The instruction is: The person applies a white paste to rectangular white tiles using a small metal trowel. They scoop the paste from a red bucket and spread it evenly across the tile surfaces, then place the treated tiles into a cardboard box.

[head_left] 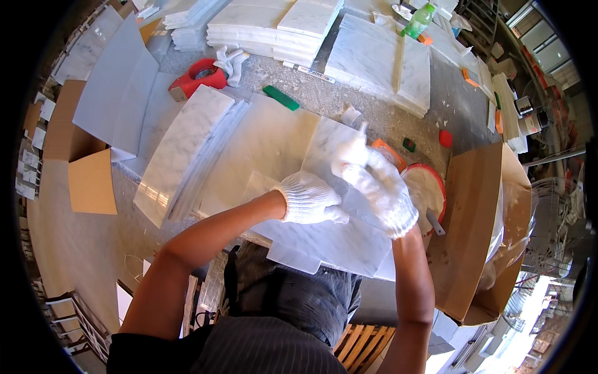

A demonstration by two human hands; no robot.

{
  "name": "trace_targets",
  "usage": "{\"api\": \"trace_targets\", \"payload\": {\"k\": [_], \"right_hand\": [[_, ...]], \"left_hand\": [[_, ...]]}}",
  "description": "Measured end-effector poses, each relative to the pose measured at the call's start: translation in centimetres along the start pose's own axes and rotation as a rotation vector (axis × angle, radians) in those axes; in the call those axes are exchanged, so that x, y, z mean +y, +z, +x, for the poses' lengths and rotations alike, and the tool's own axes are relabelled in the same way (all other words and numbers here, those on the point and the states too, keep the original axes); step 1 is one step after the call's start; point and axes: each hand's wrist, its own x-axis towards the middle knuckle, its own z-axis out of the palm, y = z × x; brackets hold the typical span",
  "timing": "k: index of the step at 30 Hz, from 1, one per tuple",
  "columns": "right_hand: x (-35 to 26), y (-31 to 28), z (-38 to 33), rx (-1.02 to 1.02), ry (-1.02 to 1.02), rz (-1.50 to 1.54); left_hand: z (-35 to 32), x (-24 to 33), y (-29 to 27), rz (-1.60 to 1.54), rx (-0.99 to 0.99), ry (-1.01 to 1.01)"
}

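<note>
A white marble tile (336,240) is pressed flat by the gloved left hand (309,198), fingers together, while the right hand (374,181) is clenched on a small tool. Overhanging the tabletop (374,106) edge, the tile could tip and crack.

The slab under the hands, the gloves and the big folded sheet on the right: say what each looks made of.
Slab: looks like polished white marble, with grey veining and a smooth sheen.
Gloves on the left hand and right hand: white knitted fabric, probably cotton; ribbed cuffs show.
Folded sheet: brown cardboard, matte, creased at the fold.
</note>
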Motion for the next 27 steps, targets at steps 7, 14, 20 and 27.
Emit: {"api": "trace_targets", "payload": {"k": [7,14,20,27], "right_hand": [[1.0,6.4,9.5,-0.009,-0.267,-0.593],[4.8,9.7,13.7,-0.014,-0.304,-0.875],[4.0,9.4,13.2,-0.036,-0.267,-0.901],[2.2,7.6,11.7,-0.010,-0.334,-0.954]], "left_hand": [[0.1,-0.6,1.1,0.016,0.093,0.051],[0.0,-1.3,2.6,-0.057,0.262,0.164],[0.0,-1.1,2.1,-0.066,0.214,0.141],[0.2,-1.5,2.9,0.002,0.269,0.106]]}}
